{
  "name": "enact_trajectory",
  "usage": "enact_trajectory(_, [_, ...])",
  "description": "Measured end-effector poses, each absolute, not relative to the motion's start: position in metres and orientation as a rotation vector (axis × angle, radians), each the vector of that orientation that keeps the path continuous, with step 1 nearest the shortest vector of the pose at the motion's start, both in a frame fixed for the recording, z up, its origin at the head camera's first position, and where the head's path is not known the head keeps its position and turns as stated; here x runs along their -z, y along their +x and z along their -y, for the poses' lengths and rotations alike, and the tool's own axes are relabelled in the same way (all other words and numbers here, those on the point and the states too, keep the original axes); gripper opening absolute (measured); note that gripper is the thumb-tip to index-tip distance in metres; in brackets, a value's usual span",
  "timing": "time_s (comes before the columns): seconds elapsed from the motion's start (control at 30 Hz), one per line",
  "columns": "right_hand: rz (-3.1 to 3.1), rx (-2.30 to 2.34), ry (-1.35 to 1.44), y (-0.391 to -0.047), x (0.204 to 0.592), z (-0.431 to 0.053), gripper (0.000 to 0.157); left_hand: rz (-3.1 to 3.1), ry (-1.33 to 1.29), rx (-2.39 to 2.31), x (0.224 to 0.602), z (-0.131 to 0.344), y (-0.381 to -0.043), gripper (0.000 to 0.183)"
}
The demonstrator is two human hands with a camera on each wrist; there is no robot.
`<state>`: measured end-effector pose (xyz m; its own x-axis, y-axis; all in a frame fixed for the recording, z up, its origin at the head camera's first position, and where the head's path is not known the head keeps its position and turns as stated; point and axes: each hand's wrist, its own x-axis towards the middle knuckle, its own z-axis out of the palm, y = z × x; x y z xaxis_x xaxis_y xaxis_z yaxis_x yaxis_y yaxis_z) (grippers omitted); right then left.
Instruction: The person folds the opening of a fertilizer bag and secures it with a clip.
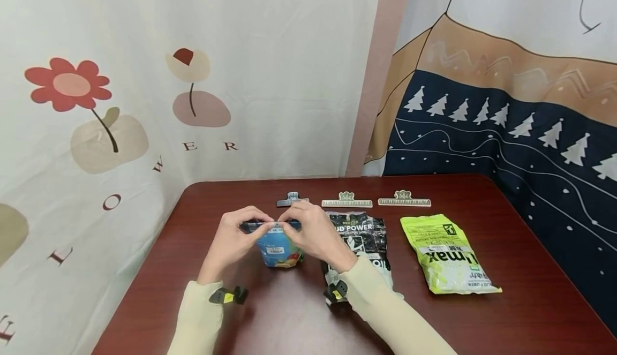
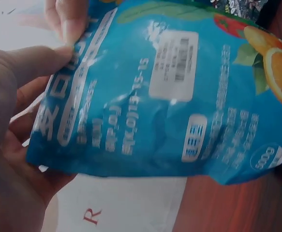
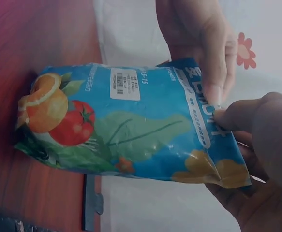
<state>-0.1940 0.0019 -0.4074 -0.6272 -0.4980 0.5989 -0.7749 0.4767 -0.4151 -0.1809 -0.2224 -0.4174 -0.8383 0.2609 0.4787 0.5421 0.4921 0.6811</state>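
A blue fertilizer bag (image 1: pixel 275 250), printed with an orange, a tomato and leaves, stands upright on the table between my hands. My left hand (image 1: pixel 237 237) pinches its top edge between thumb and fingers, left of the middle. From the other side my right hand (image 1: pixel 315 232) pinches the same edge, both thumbs close together there. In the left wrist view the bag's printed face (image 2: pixel 174 96) carries a white barcode label (image 2: pixel 174 65). The right wrist view shows the right thumb (image 3: pixel 242 116) pressed on the top strip, with fingers behind the bag.
Behind stand a dark blue ruler-edged clip (image 1: pixel 291 201) and two pale ones, a middle clip (image 1: pixel 347 201) and a right clip (image 1: pixel 404 199). A black bag (image 1: pixel 368 232) lies partly under my right forearm; a yellow-green bag (image 1: pixel 445 256) lies farther right. A printed curtain (image 1: pixel 289 76) hangs behind the table.
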Motion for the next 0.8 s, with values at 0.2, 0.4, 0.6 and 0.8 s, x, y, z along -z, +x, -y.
enact_trajectory(0.2, [2.346,-1.0,1.046,-0.196,0.409,-0.007,0.007,2.47,-0.556,1.327,0.42,0.231,-0.181,0.007])
enact_trajectory(0.4, [2.339,-1.072,1.015,-0.198,0.412,-0.013,0.004,2.464,-0.533,1.28,0.409,0.223,-0.176,0.011])
enact_trajectory(0.6, [2.307,-1.108,1.033,-0.199,0.413,-0.014,0.005,2.419,-0.571,1.278,0.393,0.214,-0.166,0.006])
enact_trajectory(0.8, [2.288,-1.145,1.029,-0.199,0.415,-0.014,0.006,2.415,-0.565,1.349,0.393,0.216,-0.165,0.006])
